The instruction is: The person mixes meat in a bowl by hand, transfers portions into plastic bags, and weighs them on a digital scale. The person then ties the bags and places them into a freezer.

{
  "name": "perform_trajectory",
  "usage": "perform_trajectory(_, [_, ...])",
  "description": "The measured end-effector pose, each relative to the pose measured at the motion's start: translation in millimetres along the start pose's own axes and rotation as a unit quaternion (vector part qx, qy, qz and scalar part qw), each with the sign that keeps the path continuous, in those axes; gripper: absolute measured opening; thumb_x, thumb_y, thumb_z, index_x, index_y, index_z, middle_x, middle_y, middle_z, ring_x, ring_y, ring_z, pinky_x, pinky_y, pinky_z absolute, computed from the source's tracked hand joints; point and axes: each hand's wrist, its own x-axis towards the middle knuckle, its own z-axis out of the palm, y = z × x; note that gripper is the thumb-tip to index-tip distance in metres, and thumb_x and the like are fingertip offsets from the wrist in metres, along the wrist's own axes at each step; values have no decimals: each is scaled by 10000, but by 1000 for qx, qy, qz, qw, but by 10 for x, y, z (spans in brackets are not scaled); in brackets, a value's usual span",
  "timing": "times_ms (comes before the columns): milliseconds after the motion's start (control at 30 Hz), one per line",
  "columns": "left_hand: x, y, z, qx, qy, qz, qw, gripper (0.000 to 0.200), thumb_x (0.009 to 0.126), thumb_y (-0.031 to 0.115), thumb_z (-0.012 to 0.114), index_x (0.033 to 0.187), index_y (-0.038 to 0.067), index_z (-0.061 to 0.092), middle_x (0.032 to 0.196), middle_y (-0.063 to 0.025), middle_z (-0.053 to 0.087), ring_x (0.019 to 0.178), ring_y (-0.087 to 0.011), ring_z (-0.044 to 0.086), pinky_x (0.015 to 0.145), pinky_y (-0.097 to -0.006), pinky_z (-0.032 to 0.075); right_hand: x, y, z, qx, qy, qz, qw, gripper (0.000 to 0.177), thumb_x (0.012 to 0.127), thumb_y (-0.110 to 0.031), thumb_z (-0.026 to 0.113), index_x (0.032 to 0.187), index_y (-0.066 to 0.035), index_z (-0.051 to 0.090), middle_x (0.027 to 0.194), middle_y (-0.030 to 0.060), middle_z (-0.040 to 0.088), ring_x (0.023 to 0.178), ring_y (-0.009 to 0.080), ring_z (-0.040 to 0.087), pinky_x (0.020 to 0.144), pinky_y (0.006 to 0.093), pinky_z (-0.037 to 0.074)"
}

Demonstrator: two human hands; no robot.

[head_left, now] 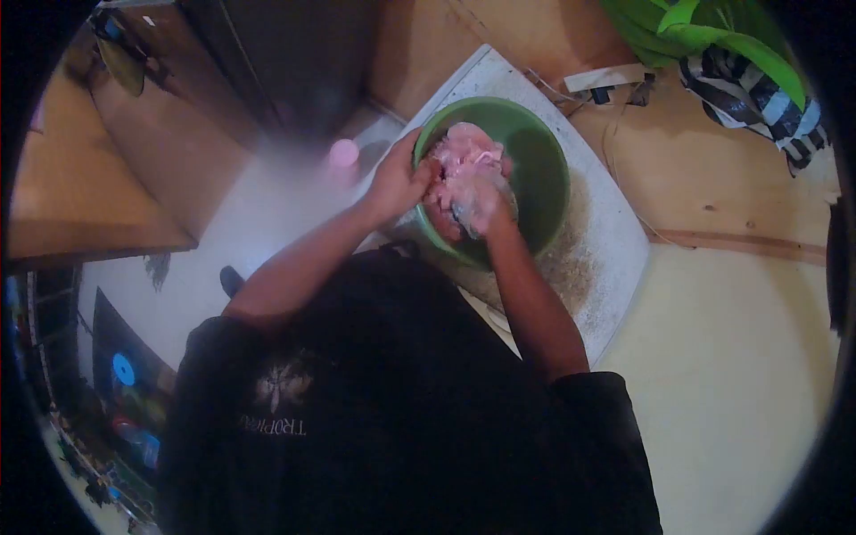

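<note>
A round green basin [546, 192] sits on a white, stained board-like surface, with pink raw meat [473, 147] heaped in its left half. My left hand [399, 183] grips the basin's left rim, with the thumb on the inner side beside the meat. Inside the basin, my right hand [490, 212] reaches down onto the meat. Its fingers are blurred and partly hidden, and something pale and greyish shows around them. Whether those fingers close on a piece of meat is not clear.
The white surface [615, 259] has brown stains right of the basin. A pink cup-like object [343, 153] stands to the left in a hazy patch. Green cloth [704, 27] and a striped bag-like item [758, 98] lie at the upper right. Wooden furniture [98, 178] is at the left.
</note>
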Motion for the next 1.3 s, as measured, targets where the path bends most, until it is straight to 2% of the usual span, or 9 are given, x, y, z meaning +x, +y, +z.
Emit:
perform_trajectory(267, [44,3,-32,46,-28,-26,998,562,851,40,508,1381,-39,339,1260,-221,519,1184,-269,518,990,-352,411,95,-453,513,-322,27,72,944,340,948,-288,487,1193,-64,559,1048,82,594,950,206,600,793,353,500])
perform_trajectory(367, [66,1,-5,52,-26,-29,998,573,850,47,529,1384,-37,339,1257,-226,519,1196,-275,510,996,-352,406,135,-234,437,-694,-74,-38,715,424,919,-354,508,1224,-60,537,1074,136,589,1017,257,587,849,405,472])
perform_trajectory(433, [68,-48,-7,47,-21,-42,998,581,847,55,545,1384,-35,342,1252,-230,520,1199,-282,508,999,-353,404,342,63,139,-814,-59,-478,324,525,875,-407,530,1254,-45,499,1113,206,571,1054,327,567,891,465,445])
perform_trajectory(467, [51,-53,12,38,-11,-46,998,585,842,62,556,1381,-32,349,1252,-236,517,1194,-298,511,1000,-362,403,195,-68,280,-813,-58,-481,324,525,875,-407,530,1254,-45,499,1113,206,571,1054,327,567,891,465,445])
perform_trajectory(533, [30,57,10,25,2,-49,999,588,837,69,567,1377,-29,355,1253,-242,513,1189,-315,513,1000,-371,403,-291,-513,663,-830,-136,-215,497,574,850,-467,532,1258,-64,509,1193,245,538,1089,395,533,956,499,394])
perform_trajectory(667, [53,131,-47,33,-21,-63,997,529,864,114,534,1359,15,375,1279,-245,487,1179,-384,500,1002,-408,403,175,-712,-345,-811,-186,-314,457,522,859,-462,514,1223,-90,559,1241,228,529,1124,401,517,984,458,387])
perform_trajectory(900, [46,43,21,35,-11,-32,999,542,878,137,537,1378,25,359,1285,-245,484,1189,-378,493,1013,-411,393,-197,-520,-418,-769,-198,46,606,407,874,-348,548,1158,-59,584,1104,174,587,1033,325,559,914,412,434])
perform_trajectory(1133, [64,42,-27,59,-12,-31,998,526,874,125,534,1368,25,384,1273,-239,497,1191,-376,493,1016,-411,390,-8,176,-191,-146,-114,136,973,331,894,-272,566,1135,-47,601,1021,140,626,1026,253,567,895,384,459])
perform_trajectory(1300, [29,-14,-43,-4,-24,-16,1000,558,850,127,547,1375,37,383,1270,-242,504,1205,-367,489,1024,-400,383,218,-132,161,-34,14,4,999,242,908,-183,535,1106,-64,606,986,68,616,947,228,586,860,348,471])
